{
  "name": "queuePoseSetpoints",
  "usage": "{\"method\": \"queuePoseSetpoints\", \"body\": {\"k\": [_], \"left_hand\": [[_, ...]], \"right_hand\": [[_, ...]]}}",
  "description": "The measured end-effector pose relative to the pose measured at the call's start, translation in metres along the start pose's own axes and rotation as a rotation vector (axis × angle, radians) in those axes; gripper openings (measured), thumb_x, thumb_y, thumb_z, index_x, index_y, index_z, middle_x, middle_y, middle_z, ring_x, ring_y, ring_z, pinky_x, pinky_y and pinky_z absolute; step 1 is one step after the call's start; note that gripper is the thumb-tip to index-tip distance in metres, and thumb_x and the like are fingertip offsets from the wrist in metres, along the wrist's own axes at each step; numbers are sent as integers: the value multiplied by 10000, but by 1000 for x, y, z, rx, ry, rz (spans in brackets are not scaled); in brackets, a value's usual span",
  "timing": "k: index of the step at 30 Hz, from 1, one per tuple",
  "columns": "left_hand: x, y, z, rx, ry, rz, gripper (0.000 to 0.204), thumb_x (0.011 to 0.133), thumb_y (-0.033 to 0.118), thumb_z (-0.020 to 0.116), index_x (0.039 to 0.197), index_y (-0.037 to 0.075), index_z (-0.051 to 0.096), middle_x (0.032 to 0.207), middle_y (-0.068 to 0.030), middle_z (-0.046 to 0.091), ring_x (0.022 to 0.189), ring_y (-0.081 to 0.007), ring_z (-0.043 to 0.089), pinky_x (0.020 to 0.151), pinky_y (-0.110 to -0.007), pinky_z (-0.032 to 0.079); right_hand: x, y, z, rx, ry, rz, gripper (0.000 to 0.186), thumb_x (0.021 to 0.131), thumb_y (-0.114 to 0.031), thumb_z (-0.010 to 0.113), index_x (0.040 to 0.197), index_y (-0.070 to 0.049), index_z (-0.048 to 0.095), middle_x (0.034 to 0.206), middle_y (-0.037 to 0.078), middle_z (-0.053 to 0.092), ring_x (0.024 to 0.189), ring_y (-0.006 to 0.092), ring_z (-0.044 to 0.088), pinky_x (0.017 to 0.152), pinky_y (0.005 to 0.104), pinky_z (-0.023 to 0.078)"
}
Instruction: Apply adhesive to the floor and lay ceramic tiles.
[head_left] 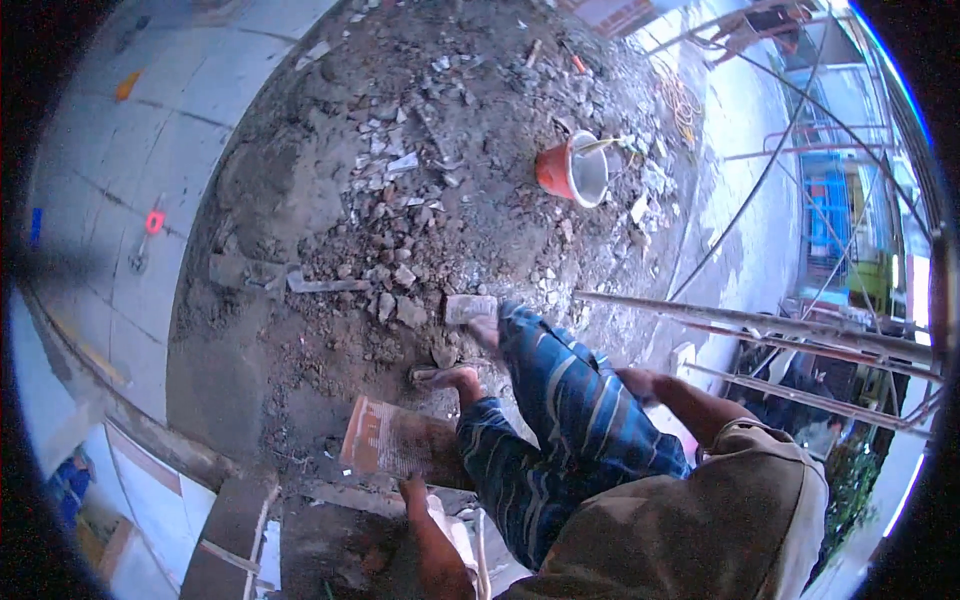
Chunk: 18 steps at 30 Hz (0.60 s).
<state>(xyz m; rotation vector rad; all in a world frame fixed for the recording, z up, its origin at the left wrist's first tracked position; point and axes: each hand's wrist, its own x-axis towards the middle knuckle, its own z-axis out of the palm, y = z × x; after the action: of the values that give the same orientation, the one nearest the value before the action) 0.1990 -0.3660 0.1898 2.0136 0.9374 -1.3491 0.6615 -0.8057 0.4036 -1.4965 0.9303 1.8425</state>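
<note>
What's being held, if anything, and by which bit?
The left hand is at the near edge of the brown board; I can't tell whether it grips. Nor can I for the right hand.

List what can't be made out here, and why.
All in the head view:
- Left hand: fingers dark and blurred; gripping or just touching the brown slab, can't tell.
- Right hand: fingers partly hidden by the blue patterned cloth; anything held, unclear.
- Orange bucket: its own wall hides part of the inside.
- Person at upper right: blurred and cut off by the picture's edge.
</note>
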Motion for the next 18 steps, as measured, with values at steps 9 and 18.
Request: {"method": "queuePoseSetpoints", "body": {"k": [9,18], "left_hand": [[-16,80,-34,-53,-24,18,505,920,394,564,1320,85,567,1306,-278,550,1205,-435,523,1041,-474,403],[-68,81,-24,-1205,424,-135,506,904,305,674,1321,47,544,1326,-189,550,1194,-324,531,996,-435,442]], "right_hand": [[-75,-191,-157,-1146,958,-220,505,833,-555,656,1080,-118,704,977,199,701,913,396,670,806,482,531],[89,-515,-413,-1064,1347,-923,853,752,-347,796,1422,-22,379,1388,263,479,1287,423,442,1057,477,378]]}}
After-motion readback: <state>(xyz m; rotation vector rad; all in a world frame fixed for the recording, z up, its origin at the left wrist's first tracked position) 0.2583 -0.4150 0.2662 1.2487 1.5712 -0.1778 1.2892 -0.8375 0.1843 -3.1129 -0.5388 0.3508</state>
